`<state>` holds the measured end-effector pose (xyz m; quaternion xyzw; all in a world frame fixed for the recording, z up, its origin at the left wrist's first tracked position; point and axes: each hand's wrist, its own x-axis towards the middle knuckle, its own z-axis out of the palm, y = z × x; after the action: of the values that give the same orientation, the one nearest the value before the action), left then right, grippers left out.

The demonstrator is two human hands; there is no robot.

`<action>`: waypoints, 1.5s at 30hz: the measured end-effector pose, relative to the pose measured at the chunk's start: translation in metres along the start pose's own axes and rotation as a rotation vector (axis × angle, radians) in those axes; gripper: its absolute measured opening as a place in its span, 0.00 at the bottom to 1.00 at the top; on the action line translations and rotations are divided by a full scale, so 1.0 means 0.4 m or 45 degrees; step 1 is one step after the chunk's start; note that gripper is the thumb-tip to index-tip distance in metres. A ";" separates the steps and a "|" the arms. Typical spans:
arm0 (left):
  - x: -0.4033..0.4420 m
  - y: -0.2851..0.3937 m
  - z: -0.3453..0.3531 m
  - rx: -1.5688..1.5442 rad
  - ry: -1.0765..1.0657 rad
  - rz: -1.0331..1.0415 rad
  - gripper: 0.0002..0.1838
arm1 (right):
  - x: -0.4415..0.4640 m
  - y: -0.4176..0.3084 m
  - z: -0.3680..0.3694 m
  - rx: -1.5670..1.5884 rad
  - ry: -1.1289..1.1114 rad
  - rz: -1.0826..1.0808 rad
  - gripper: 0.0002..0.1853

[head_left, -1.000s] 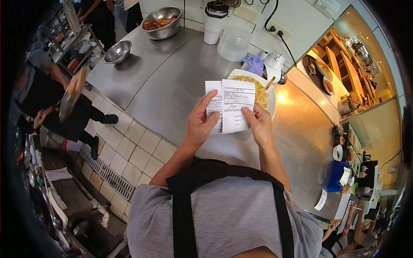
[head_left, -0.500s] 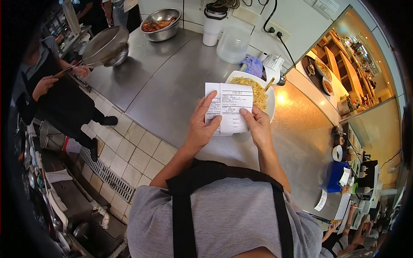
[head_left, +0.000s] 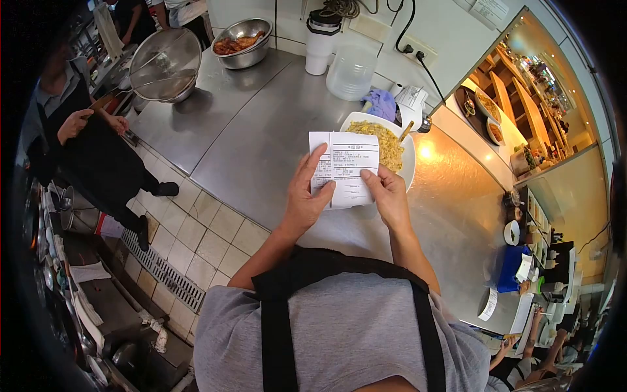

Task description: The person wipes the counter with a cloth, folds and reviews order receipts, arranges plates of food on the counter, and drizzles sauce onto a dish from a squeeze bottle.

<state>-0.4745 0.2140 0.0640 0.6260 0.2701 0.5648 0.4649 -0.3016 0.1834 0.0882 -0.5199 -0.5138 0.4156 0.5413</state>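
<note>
Two overlapping printed order slips (head_left: pixel 356 160) are held up in front of me, above the steel counter (head_left: pixel 255 130). My left hand (head_left: pixel 307 193) grips the left slip, fingers behind or along its edge and thumb on the front. On the right side, my right hand (head_left: pixel 390 201) pinches the other slip, thumb on its face. Just beyond the slips sits a white plate (head_left: pixel 408 166) of yellow fried rice (head_left: pixel 379 134), partly hidden by the paper. A spoon handle (head_left: pixel 406 130) sticks out at the plate's right.
A steel bowl of reddish food (head_left: pixel 247 57) and a large mesh strainer (head_left: pixel 164 62) are on the counter's far left. Near the wall stand a white tumbler (head_left: pixel 320 49), a clear plastic container (head_left: pixel 351 73) and a purple cloth (head_left: pixel 380 104). A person in a dark apron (head_left: pixel 98 150) stands at left.
The right slip has shifted slightly left over the left one, covering more of it. At left, the strainer has tilted upright and the person's hands have moved.
</note>
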 end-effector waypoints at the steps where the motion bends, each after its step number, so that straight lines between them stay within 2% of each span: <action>1: 0.000 0.000 0.000 -0.006 -0.004 0.004 0.34 | 0.000 0.000 0.001 -0.005 0.000 0.004 0.13; 36: -0.002 -0.019 0.016 -0.044 0.017 -0.017 0.33 | 0.001 0.008 0.004 -0.011 0.000 0.092 0.14; 45: -0.001 -0.025 0.013 -0.011 -0.001 -0.005 0.33 | 0.005 0.024 0.003 -0.036 0.025 0.042 0.13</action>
<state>-0.4679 0.2166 0.0555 0.6236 0.2688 0.5648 0.4689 -0.3018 0.1867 0.0787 -0.5400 -0.5058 0.4118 0.5320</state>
